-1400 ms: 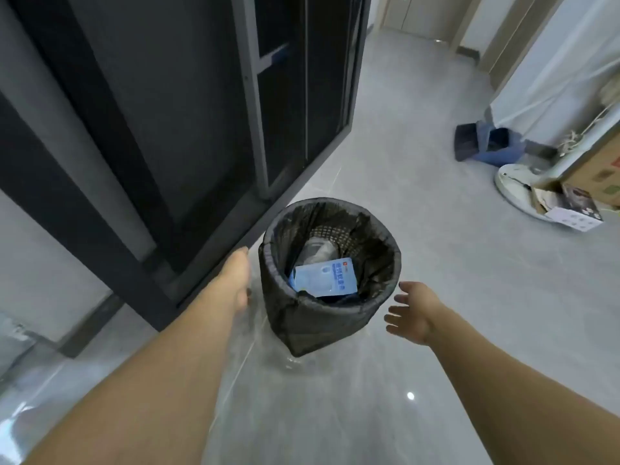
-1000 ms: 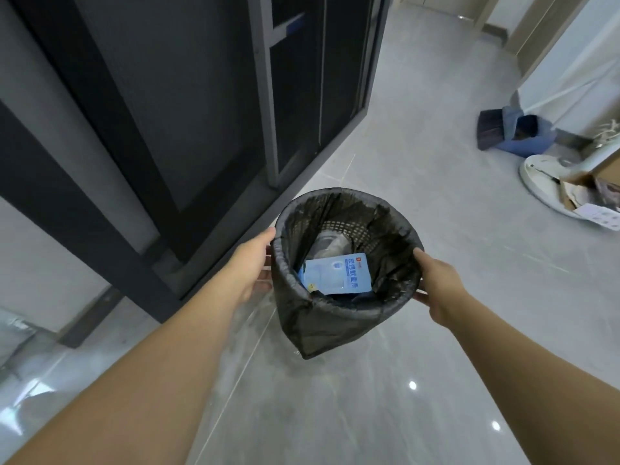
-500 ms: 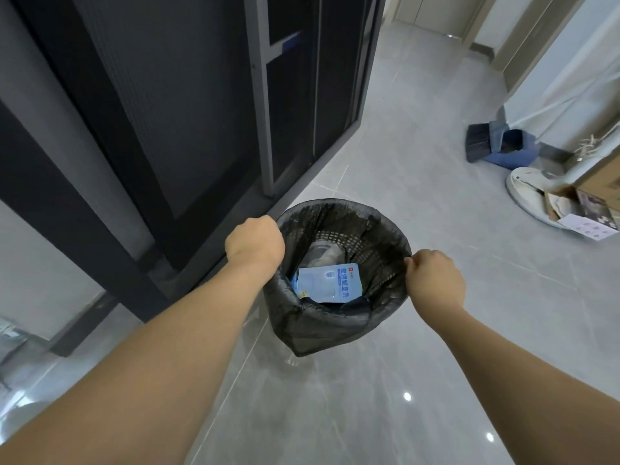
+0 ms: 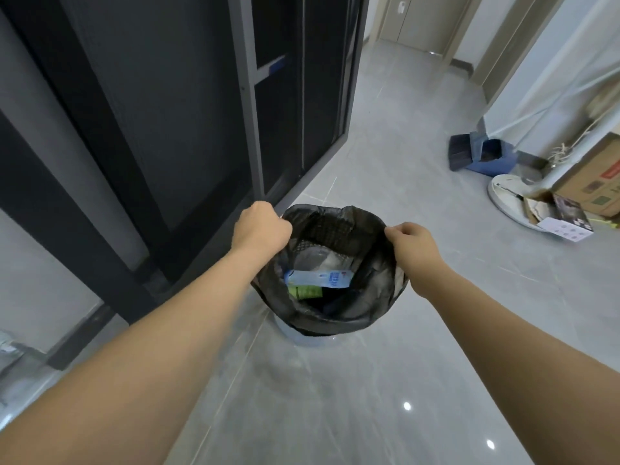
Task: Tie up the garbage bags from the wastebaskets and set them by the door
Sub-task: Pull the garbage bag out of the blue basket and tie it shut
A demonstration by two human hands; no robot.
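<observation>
A black garbage bag (image 4: 339, 318) lines a small wastebasket (image 4: 310, 340) that stands on the grey tiled floor in the middle of the view. My left hand (image 4: 260, 229) is shut on the bag's left rim. My right hand (image 4: 414, 241) pinches the right rim. The bag's edges are pulled up above the basket, whose pale base shows underneath. Inside lie a blue-and-white packet (image 4: 320, 278), a green wrapper (image 4: 305, 292) and crumpled clear plastic.
Dark glass sliding doors (image 4: 167, 112) run along the left, close behind the basket. A blue dustpan with a brush (image 4: 483, 157), a white fan base (image 4: 510, 199) and cardboard boxes (image 4: 590, 182) sit at the right. A closed door (image 4: 422, 18) lies down the hallway.
Both hands reached the basket, closed on the bag's rim and have lifted its edges upward. The trash inside has shifted, and the green wrapper now shows.
</observation>
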